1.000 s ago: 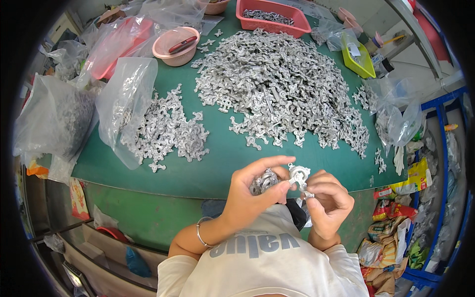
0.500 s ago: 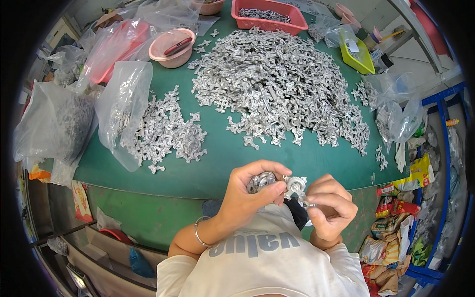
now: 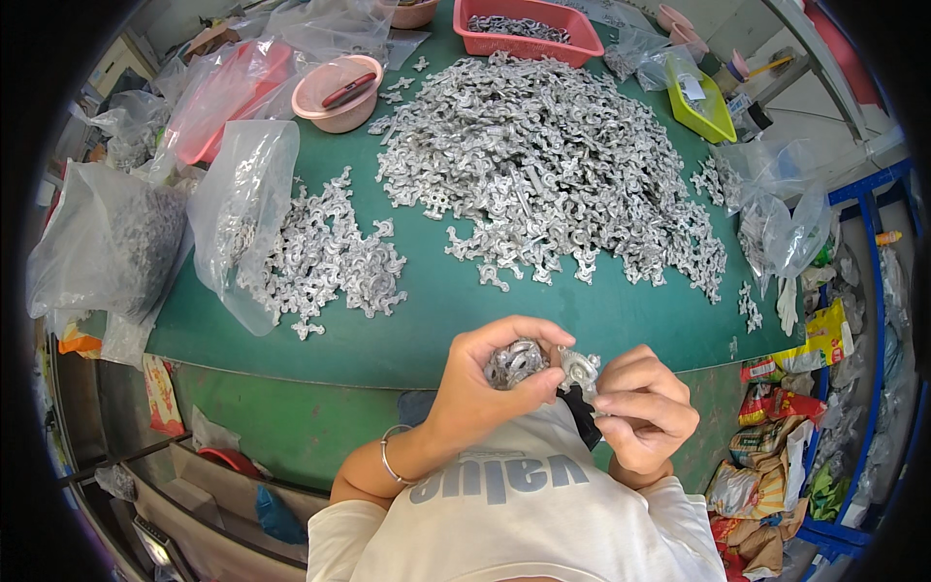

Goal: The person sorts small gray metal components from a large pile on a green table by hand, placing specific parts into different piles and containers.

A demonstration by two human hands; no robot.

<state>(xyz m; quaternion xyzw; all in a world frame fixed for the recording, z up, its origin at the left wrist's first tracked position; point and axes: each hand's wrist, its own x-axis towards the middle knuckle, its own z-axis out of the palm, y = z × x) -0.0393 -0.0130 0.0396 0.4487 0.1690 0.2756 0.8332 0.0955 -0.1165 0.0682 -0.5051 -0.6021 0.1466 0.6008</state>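
Note:
My left hand (image 3: 490,383) is curled around a small clump of silver metal castings (image 3: 516,361), held just above my chest near the table's front edge. My right hand (image 3: 645,407) pinches one round silver casting (image 3: 582,369) between thumb and fingers, right beside the left hand's clump. A dark tool or handle shows under the right hand's fingers; I cannot tell what it is. A thin bangle sits on my left wrist.
A green table (image 3: 436,310) carries a big heap of silver castings (image 3: 553,175) and a smaller pile (image 3: 330,257) beside a clear plastic bag (image 3: 238,209). At the back stand a red tray (image 3: 529,24), a pink bowl (image 3: 335,92) and a yellow-green tray (image 3: 700,102). Filled bags lie left.
Both hands stay together at the table's front edge. The fingers have shifted slightly around the castings; nothing was put down or picked up.

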